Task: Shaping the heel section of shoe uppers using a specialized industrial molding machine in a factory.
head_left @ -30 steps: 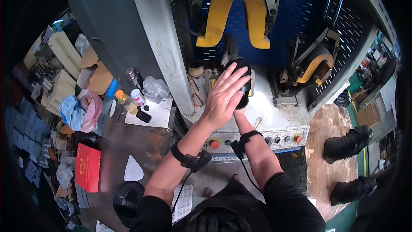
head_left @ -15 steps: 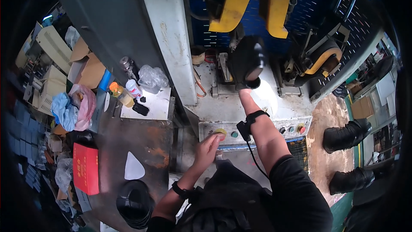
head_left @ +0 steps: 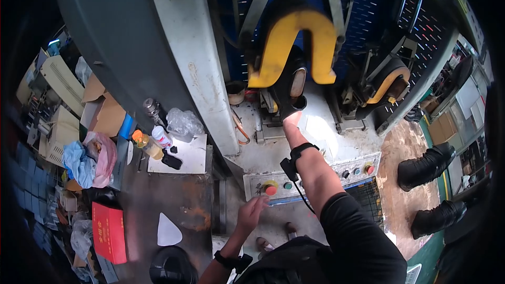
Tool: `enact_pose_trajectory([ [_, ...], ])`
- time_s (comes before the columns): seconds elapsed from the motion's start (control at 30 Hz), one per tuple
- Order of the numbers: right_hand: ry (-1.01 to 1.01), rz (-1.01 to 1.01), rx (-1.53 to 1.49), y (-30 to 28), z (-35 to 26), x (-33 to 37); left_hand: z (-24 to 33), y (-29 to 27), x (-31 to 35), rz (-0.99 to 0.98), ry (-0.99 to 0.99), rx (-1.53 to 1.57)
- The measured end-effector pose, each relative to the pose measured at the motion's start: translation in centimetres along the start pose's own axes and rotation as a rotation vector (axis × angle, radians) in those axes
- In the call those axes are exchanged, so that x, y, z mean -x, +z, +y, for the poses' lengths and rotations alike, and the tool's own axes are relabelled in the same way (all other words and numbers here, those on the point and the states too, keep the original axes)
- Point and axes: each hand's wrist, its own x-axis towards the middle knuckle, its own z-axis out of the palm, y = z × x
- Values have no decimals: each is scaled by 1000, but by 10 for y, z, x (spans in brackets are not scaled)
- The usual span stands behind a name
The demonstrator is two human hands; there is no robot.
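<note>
My right arm [head_left: 315, 171] reaches forward over the machine. My right hand [head_left: 292, 118] is at the open end of a black boot [head_left: 286, 85], its fingers hidden by the boot, which it appears to hold. A pale oval patch shows on the boot. Around and above the boot stands a yellow U-shaped press arm [head_left: 301, 20]. My left hand [head_left: 252, 211] is open, fingers stretched out, just below a red push button [head_left: 270, 190] on the front panel [head_left: 310, 179] and apart from it.
A second yellow press arm [head_left: 388, 87] stands to the right. Two black boots [head_left: 426, 167] sit on a brown board. On the left bench [head_left: 184, 189] are bottles, a plastic bag, a red box [head_left: 109, 232] and a white cut piece [head_left: 168, 230]. A grey post [head_left: 192, 63] rises beside the machine.
My left hand has come away from the red button, down and back. The yellow press arm now sits lower and nearer the boot. The whole view has shifted slightly.
</note>
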Motion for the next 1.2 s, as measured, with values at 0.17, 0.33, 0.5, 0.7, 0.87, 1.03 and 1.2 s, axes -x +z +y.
enact_pose_trajectory([
  [0.17, -96, -17, -161, 15, 21, 0, -14, 12, 2, 17, 6, 0],
  [0.33, 204, -14, 244, 21, 66, -10, 5, 52, -9, 0, -11, 31],
  [0.5, 630, -501, -366, -66, 31, 1, 41, 120, -35, 13, 90, -49],
  [0.7, 862, -990, -488, -312, 61, 29, 105, 255, -126, 16, 401, -143],
  [0.87, 930, -719, -383, -492, 95, 18, 187, 348, -215, 370, 568, -624],
  [1.03, 921, -551, -522, -579, 108, -7, 190, 369, -235, 635, 907, -971],
  [1.2, 826, -485, -601, -608, 89, -30, 188, 382, -186, 620, 1009, -1036],
])
